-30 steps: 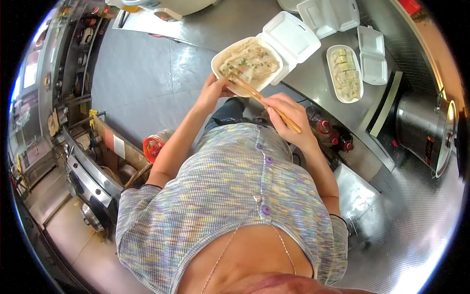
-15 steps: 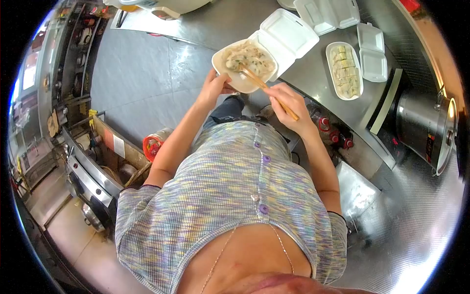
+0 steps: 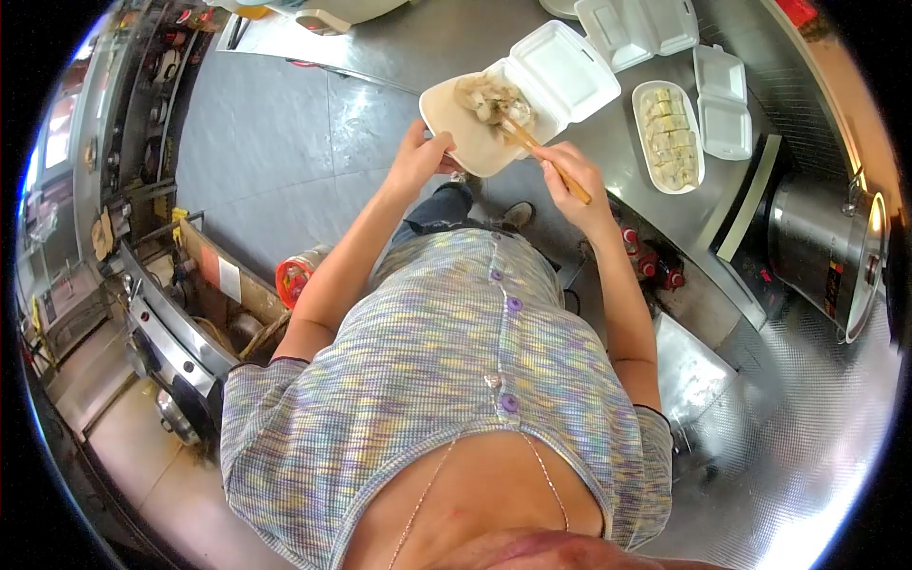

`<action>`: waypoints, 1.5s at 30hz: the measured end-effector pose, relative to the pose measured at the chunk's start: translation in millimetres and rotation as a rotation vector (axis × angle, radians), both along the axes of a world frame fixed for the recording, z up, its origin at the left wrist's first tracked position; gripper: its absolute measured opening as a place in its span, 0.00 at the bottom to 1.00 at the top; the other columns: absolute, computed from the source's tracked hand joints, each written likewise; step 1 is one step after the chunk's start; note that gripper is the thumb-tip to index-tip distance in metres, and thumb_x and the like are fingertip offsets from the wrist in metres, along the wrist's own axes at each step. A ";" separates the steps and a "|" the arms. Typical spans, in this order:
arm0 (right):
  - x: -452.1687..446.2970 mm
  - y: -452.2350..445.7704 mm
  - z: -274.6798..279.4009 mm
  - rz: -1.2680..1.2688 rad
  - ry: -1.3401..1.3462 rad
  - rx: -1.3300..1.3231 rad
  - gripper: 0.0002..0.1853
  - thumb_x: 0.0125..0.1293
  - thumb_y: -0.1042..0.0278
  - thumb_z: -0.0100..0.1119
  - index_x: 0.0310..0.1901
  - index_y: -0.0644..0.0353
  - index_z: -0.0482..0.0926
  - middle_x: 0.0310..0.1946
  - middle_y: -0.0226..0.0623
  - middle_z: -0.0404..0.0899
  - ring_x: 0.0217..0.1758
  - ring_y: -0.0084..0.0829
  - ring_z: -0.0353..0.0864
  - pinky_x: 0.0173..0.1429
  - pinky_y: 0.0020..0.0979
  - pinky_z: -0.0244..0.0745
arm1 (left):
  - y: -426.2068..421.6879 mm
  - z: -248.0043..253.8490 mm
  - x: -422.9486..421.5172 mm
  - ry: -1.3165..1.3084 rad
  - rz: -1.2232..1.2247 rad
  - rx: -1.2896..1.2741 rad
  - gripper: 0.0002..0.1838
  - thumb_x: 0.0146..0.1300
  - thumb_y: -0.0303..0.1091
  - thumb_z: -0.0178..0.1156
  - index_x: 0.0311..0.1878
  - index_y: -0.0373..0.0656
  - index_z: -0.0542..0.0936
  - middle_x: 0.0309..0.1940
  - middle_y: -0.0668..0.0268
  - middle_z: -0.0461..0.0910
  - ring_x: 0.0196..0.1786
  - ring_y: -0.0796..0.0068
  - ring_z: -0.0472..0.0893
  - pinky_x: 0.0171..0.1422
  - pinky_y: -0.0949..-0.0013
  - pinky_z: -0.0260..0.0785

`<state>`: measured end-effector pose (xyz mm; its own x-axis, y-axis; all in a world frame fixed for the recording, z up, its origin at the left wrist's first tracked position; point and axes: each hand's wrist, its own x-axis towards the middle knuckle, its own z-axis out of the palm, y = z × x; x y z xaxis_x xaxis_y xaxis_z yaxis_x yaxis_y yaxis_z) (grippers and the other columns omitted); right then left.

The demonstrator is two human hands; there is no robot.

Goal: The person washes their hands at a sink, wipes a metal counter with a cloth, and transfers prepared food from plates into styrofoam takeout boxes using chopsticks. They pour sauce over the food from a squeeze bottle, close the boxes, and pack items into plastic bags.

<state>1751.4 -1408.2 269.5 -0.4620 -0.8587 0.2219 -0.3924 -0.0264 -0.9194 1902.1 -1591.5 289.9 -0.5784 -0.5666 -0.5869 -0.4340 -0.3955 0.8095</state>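
Observation:
My left hand (image 3: pixel 423 158) grips the near left edge of a pale plate or tray (image 3: pixel 464 141), tilted beside an open white foam box (image 3: pixel 567 74). My right hand (image 3: pixel 572 180) is closed around wooden chopsticks (image 3: pixel 549 158). Their tips are in a heap of soft, whitish food with green bits (image 3: pixel 496 103), which lies bunched at the far side of the plate, against the foam box. Whether the plate rests inside the box's lower half is hard to tell.
On the steel counter (image 3: pixel 617 142) are a white dish of sliced rolls (image 3: pixel 672 138) and other open foam boxes (image 3: pixel 724 103). A large steel pot (image 3: pixel 819 249) stands at right. Bottles with red caps (image 3: pixel 650 264) are below the counter; a red bucket (image 3: pixel 294 275) sits left.
The food has been moved from across the plate into a heap toward the foam box, baring the plate's near left part. My right hand and the chopsticks have shifted up and right.

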 end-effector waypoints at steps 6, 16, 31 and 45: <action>-18.3 5.0 -21.7 -0.083 -0.216 0.017 0.09 0.61 0.76 0.48 0.41 0.67 0.76 0.32 0.35 0.75 0.34 0.24 0.75 0.39 0.21 0.70 | 2.0 17.1 -4.3 -0.068 0.008 -0.071 0.21 0.51 0.31 0.50 0.50 0.36 0.65 0.31 0.57 0.77 0.27 0.68 0.80 0.36 0.69 0.73; -66.7 25.0 -66.7 -0.356 -0.912 -0.047 0.13 0.63 0.68 0.47 0.44 0.69 0.73 0.36 0.43 0.77 0.35 0.32 0.80 0.39 0.28 0.76 | -5.3 41.1 6.8 -0.094 -0.055 -0.167 0.23 0.51 0.34 0.51 0.47 0.27 0.63 0.32 0.53 0.76 0.26 0.68 0.80 0.31 0.73 0.73; -69.1 3.5 -71.5 -0.380 -0.841 -0.047 0.16 0.62 0.63 0.50 0.41 0.70 0.75 0.35 0.43 0.78 0.33 0.31 0.80 0.37 0.27 0.77 | -5.4 57.9 11.6 -0.135 -0.073 -0.236 0.20 0.51 0.34 0.50 0.42 0.25 0.66 0.29 0.53 0.77 0.25 0.67 0.81 0.29 0.74 0.72; -60.1 -4.1 -97.2 -0.444 -0.810 -0.112 0.16 0.63 0.61 0.49 0.40 0.69 0.74 0.33 0.43 0.78 0.31 0.31 0.79 0.36 0.28 0.77 | -22.2 44.1 28.9 -0.160 -0.018 -0.129 0.21 0.50 0.34 0.49 0.44 0.28 0.68 0.30 0.54 0.78 0.29 0.66 0.81 0.35 0.71 0.73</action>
<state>1691.3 -1412.4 172.3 -0.7929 -0.5595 -0.2412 0.3729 -0.1325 -0.9184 1931.1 -1613.7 334.0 -0.4946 -0.6334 -0.5951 -0.5669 -0.2838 0.7733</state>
